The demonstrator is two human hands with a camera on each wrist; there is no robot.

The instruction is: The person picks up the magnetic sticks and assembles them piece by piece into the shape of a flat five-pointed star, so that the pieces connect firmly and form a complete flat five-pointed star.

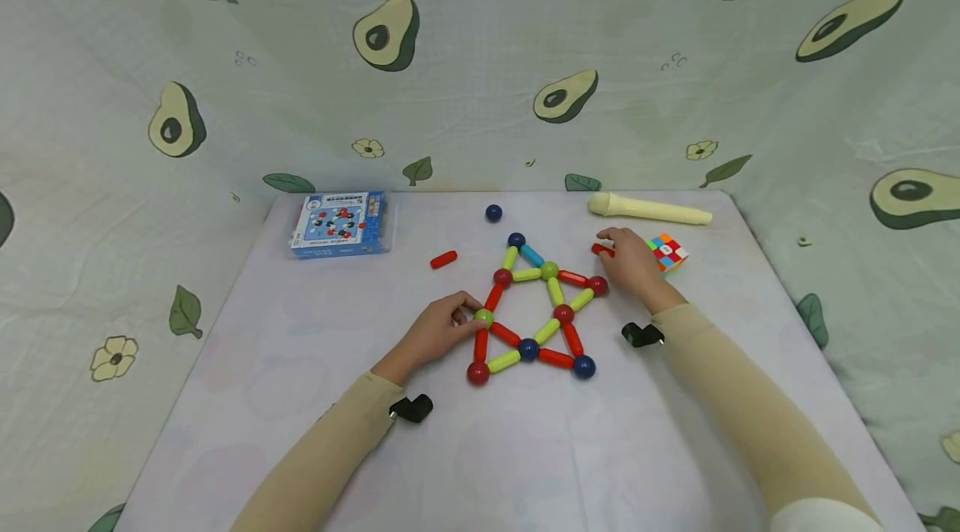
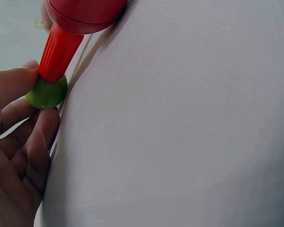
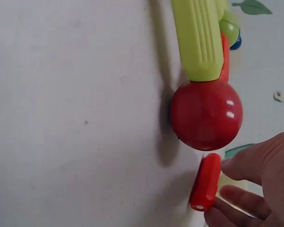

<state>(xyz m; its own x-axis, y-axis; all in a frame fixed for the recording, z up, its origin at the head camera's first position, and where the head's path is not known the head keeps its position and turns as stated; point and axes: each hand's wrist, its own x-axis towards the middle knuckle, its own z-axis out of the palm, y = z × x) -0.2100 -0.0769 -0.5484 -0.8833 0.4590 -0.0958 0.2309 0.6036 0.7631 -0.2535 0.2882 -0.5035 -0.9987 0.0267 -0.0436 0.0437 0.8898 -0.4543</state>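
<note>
A flat frame of magnetic rods and balls lies mid-table, with lime, red and blue rods between balls. My left hand (image 1: 437, 327) pinches the green ball (image 1: 484, 318) at its left corner, thumb on one side and fingers on the other; a red rod (image 2: 60, 53) runs from that ball to a red ball (image 2: 87, 12) in the left wrist view. Beyond the frame's right corner, my right hand (image 1: 633, 268) holds a loose red rod (image 3: 206, 182) between thumb and fingers, close to the table. Near it is the red corner ball (image 3: 206, 115), apart from that rod.
Another red rod (image 1: 443, 259) and a dark blue ball (image 1: 493, 213) lie loose behind the frame. A boxed set (image 1: 339, 223) stands at the back left. A puzzle cube (image 1: 667, 252) sits beside my right hand, with a pale yellow toy microphone (image 1: 651, 208) behind it.
</note>
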